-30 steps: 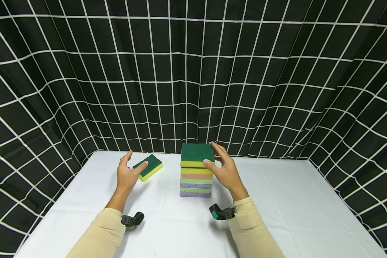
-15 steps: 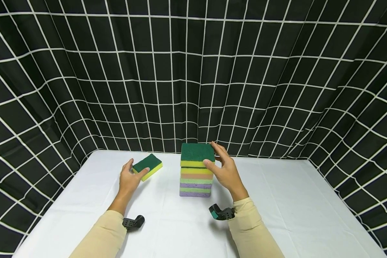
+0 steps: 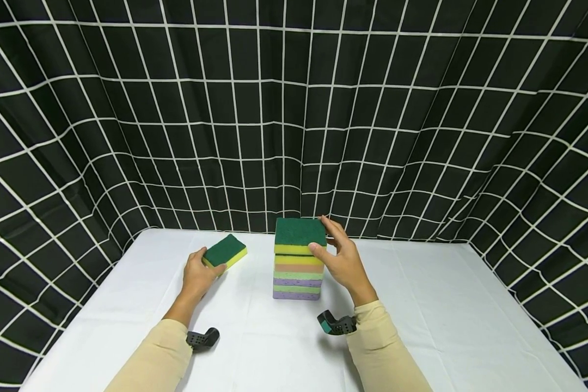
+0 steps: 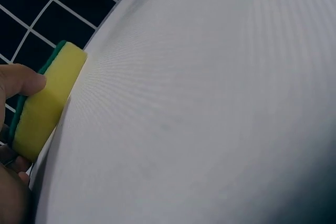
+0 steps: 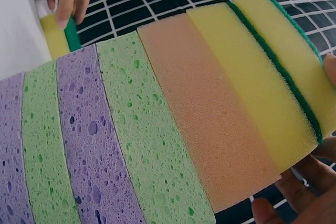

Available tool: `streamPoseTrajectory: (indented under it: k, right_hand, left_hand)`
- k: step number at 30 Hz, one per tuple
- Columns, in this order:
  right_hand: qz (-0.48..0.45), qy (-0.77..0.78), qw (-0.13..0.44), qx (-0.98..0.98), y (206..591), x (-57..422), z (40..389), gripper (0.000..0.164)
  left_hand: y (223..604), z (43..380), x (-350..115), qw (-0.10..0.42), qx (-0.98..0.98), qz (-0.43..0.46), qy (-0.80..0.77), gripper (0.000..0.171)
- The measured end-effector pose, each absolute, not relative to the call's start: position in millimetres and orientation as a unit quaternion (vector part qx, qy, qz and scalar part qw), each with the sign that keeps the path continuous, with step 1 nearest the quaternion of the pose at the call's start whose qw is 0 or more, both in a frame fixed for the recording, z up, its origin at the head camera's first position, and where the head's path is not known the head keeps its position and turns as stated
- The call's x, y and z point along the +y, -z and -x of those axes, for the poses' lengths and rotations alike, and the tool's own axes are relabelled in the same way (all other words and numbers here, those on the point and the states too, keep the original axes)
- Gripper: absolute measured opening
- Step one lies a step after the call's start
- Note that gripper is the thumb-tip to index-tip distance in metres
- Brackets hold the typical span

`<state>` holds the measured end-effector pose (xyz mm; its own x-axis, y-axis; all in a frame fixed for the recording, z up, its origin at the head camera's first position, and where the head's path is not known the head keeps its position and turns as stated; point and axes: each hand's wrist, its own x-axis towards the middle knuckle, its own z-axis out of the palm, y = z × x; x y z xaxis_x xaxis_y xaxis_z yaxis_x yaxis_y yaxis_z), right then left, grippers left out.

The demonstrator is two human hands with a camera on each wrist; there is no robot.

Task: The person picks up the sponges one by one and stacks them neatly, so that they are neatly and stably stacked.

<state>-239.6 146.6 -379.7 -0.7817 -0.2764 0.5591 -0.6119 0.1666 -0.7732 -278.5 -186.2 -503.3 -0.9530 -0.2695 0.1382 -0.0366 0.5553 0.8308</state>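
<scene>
On the left, a green and yellow scouring sponge [image 3: 224, 250] lies flat at an angle. My left hand [image 3: 197, 276] pinches its near-left end between thumb and fingers; the left wrist view shows the thumb against the yellow foam [image 4: 50, 95]. A stack of sponges [image 3: 298, 276] stands upright in the middle, with purple, light green, orange and yellow layers. Its top sponge [image 3: 300, 233] is yellow with a dark green scouring face up. My right hand [image 3: 345, 264] holds the stack's upper right side, thumb in front and fingers behind; part of those fingers is hidden.
A white cloth [image 3: 255, 348] covers the table. Black curtains with a white grid [image 3: 284, 109] rise behind it and along both sides. Each wrist carries a dark camera mount, on the left [image 3: 203, 338] and on the right [image 3: 335, 323].
My left hand has come down and in to the sponge, and its thumb and fingers have closed on the end. The right hand and the stack stay where they were.
</scene>
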Motion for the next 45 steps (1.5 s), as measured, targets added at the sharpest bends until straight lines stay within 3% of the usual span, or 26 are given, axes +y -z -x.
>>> streamPoseTrajectory:
  k: [22,33,45]
  right_hand:
    - [-0.286,-0.571,0.141,-0.757,381.4,146.3,237.2,0.062]
    - [-0.299,-0.573,0.156,-0.747,409.1,152.8,262.6,0.065]
    - [-0.300,-0.570,0.162,-0.747,407.7,152.4,262.4,0.065]
  left_hand:
    - [502.2,268.8,-191.4,0.144,-0.858,-0.083,0.486,0.076]
    - [486.6,259.9,-196.8,0.205,-0.840,-0.043,0.500,0.071]
    - [462.2,253.9,-199.0,0.264,-0.822,0.001,0.505,0.068]
